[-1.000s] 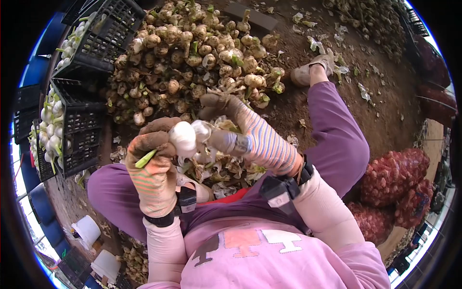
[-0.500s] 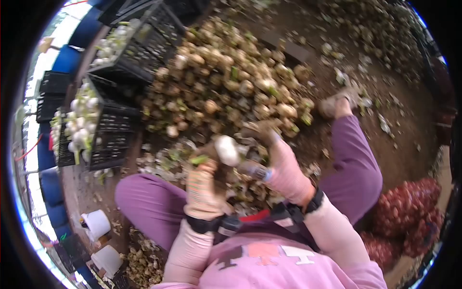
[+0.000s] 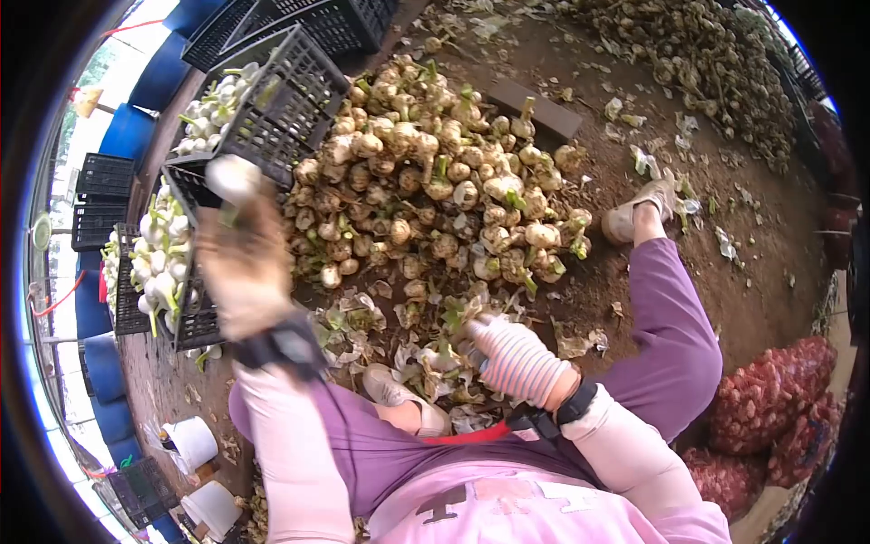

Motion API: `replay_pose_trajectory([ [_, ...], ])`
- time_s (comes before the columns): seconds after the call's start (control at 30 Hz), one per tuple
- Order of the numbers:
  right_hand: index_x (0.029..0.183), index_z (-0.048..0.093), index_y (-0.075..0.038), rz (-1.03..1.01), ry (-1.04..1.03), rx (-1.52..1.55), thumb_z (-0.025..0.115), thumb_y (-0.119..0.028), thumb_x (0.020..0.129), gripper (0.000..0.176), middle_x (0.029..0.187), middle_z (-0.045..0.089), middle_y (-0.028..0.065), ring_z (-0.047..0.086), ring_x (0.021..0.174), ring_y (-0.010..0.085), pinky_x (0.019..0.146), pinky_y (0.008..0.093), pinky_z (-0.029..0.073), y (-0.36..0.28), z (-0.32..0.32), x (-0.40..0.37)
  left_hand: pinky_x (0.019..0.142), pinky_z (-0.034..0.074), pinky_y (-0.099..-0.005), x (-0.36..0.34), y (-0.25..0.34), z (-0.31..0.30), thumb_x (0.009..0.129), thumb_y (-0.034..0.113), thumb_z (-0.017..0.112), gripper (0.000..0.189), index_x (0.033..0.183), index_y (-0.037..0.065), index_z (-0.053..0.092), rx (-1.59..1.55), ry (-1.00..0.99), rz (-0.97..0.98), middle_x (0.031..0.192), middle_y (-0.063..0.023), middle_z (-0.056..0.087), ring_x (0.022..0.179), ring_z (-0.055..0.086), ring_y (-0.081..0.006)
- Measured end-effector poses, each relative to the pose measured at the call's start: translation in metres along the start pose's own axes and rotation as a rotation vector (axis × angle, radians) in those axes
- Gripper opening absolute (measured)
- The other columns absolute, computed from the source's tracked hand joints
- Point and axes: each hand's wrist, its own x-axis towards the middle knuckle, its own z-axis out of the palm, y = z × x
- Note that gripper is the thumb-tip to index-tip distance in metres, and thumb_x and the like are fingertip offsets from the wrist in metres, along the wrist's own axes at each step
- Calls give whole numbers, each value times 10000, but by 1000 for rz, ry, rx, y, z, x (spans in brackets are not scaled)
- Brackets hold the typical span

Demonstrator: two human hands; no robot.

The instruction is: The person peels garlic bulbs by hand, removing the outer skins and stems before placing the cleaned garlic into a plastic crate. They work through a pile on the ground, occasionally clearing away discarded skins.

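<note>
While the left hand (image 3: 243, 258) is clamped on a white garlic bulb (image 3: 233, 179) at its far end, nearer the black crate (image 3: 294, 100), the right hand (image 3: 518, 359) is by the loose husks (image 3: 358, 319), finger closure indeterminable.

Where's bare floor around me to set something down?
Barest is the soil outside your right leg, before the red net bags; a smaller patch lies between that leg and the garlic pile. It's crowded between your feet with peelings, and left of the pile with black crates.
</note>
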Motion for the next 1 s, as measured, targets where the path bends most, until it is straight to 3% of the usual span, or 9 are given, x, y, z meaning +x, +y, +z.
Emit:
replay_pose_trajectory([
  [0.13, 971, 535, -19, 79, -231, -78, 636, -83, 668, 326, 791, 591, 178, 598, 778, 366, 654, 428, 484, -23, -23, 3, 744, 559, -298, 94, 34, -14, 851, 136, 578, 241, 1000, -53, 561, 210, -276, 89, 1044, -216, 592, 935, 610, -275],
  [0.2, 935, 540, -28, 76, -191, -56, 647, -165, 713, 283, 789, 593, 176, 600, 764, 363, 636, 425, 482, -25, -29, 4, 581, 486, -230, 69, -46, 2, 866, 202, 574, 184, 965, 49, 606, 845, -82, -3, 844, -62, 635, 787, 622, -156],
  [0.27, 945, 553, -34, 98, -157, 25, 632, -288, 765, 322, 788, 593, 178, 603, 766, 358, 631, 417, 483, -34, -45, 6, 562, 445, -231, 56, -113, -45, 862, 145, 583, 180, 995, 30, 623, 1053, -452, -261, 837, -19, 636, 665, 581, -105],
  [0.47, 1012, 564, -38, 36, 249, 190, 589, -211, 784, 286, 952, 565, 177, 594, 758, 364, 633, 426, 485, -20, -43, -5, 863, 452, -344, -15, -258, -72, 700, 165, 722, 402, 1076, 75, 614, 1965, -523, -12, 1125, -174, 573, 1019, 573, -322],
  [0.6, 998, 559, -40, -87, 340, 280, 549, -71, 756, 245, 976, 569, 171, 585, 754, 371, 641, 436, 483, -9, -60, -10, 785, 476, -320, -2, -282, -101, 724, 69, 651, 357, 1072, 34, 580, 1760, -427, 56, 1044, -142, 579, 900, 587, -282],
  [0.73, 975, 578, -12, 105, 314, 487, 541, -116, 859, 160, 788, 595, 156, 591, 687, 339, 636, 360, 471, -5, -71, -11, 632, 475, -250, -7, -222, -75, 873, 151, 502, 264, 1110, 37, 509, 626, -77, -580, 918, -64, 587, 827, 560, -141],
  [0.8, 968, 563, -15, 246, 183, 640, 517, -251, 921, 245, 720, 561, 65, 535, 650, 125, 597, 267, 433, -6, -82, -12, 557, 468, -222, -29, -187, -58, 883, 134, 489, 275, 1138, 32, 497, 553, -161, -461, 925, -98, 581, 761, 551, -133],
  [0.87, 980, 571, 4, 269, 269, 963, 534, -310, 907, 325, 706, 589, 80, 561, 656, 170, 615, 312, 456, -4, -74, -11, 526, 475, -216, -32, -156, -45, 862, 46, 504, 290, 1150, 27, 488, 454, -245, -573, 950, -130, 576, 716, 559, -139],
  [1.0, 1027, 602, -17, 107, 253, 1101, 555, -399, 892, 407, 843, 596, -3, 502, 762, 58, 695, 236, 438, 1, -75, -10, 725, 503, -267, -106, -124, 18, 675, 11, 755, 607, 1219, 59, 489, 1265, -673, -36, 1033, -103, 588, 847, 597, -181],
])
